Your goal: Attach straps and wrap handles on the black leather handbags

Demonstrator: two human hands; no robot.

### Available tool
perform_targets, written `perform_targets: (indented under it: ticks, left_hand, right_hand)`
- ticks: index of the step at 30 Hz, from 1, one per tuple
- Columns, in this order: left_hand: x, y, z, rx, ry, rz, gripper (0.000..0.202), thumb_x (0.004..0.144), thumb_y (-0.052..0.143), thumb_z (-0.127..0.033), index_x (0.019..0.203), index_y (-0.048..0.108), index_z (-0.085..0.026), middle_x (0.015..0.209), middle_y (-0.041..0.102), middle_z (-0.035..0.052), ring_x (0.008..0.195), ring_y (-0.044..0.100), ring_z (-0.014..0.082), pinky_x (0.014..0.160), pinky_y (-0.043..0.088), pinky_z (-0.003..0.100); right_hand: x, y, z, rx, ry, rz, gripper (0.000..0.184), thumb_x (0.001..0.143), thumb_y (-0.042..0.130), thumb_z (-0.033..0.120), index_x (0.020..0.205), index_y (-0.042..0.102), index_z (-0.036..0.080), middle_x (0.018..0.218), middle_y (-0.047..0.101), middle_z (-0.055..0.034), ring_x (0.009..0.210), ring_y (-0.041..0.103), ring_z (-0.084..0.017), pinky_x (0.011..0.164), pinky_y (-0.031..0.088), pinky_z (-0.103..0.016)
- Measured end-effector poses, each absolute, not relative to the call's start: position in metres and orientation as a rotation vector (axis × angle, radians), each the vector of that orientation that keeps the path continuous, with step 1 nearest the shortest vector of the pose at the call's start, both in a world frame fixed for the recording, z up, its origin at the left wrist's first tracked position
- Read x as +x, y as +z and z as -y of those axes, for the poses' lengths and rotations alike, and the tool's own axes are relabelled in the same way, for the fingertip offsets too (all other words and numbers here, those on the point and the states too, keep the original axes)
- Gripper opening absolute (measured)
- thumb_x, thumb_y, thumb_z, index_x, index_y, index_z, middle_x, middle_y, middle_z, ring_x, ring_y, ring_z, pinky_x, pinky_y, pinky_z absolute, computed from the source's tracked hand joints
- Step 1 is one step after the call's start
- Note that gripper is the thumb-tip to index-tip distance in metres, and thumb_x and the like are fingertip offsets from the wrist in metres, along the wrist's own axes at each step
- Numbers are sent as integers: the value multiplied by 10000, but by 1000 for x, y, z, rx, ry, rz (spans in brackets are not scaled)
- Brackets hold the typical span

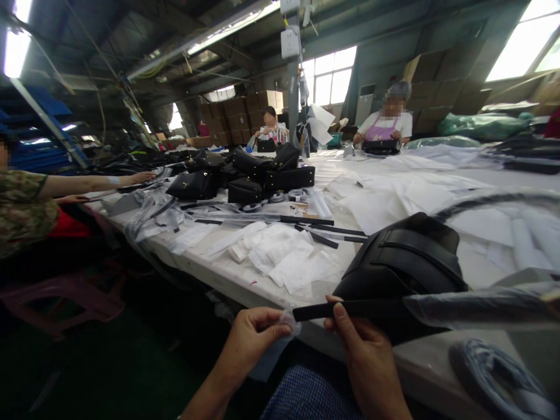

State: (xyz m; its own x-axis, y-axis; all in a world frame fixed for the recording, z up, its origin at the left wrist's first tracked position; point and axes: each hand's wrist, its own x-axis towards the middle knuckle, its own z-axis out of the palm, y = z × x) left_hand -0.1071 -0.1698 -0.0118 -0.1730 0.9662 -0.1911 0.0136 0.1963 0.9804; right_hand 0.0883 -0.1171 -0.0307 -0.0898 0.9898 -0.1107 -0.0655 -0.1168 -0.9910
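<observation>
Between the thumb and fingers of my left hand (256,335) is a crumpled bit of clear plastic film (290,322), at the end of a black strap (312,311). My right hand (365,344) pinches that strap a little farther along. To the right, clear plastic wrapping (476,306) covers the strap. Just behind my right hand a black leather bag (402,256) rests on the table, its far side out of sight. A plastic-wrapped coil (503,379) lies at the lower right.
White paper sheets (280,248) and loose black strips (306,220) lie on the white table (210,265). Several black bags (249,169) are piled farther back. Co-workers sit across the table and at the left, where an arm (91,184) reaches over it. A pink stool (65,300) stands below.
</observation>
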Motion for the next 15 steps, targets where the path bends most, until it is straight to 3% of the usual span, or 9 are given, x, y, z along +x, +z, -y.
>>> perform_targets:
  ticks: [7, 15]
  left_hand:
    - [-105, -13, 169, 1032, 1151, -1455, 214, 729, 779, -317, 858, 794, -148, 846, 786, 76, 772, 693, 210, 695, 480, 252]
    - [-110, -18, 171, 987, 1167, -1477, 273, 740, 777, -368, 915, 791, -158, 875, 787, 77, 754, 686, 200, 661, 472, 241]
  right_hand:
    - [86, -20, 117, -1219, 1314, 1249, 391, 764, 691, 578, 659, 751, 206, 1059, 752, -90, 1066, 641, -310, 915, 482, -353]
    - [88, -22, 117, -1257, 1259, 1297, 390, 781, 666, 583, 664, 746, 221, 1096, 746, -79, 1094, 633, -306, 910, 476, -339]
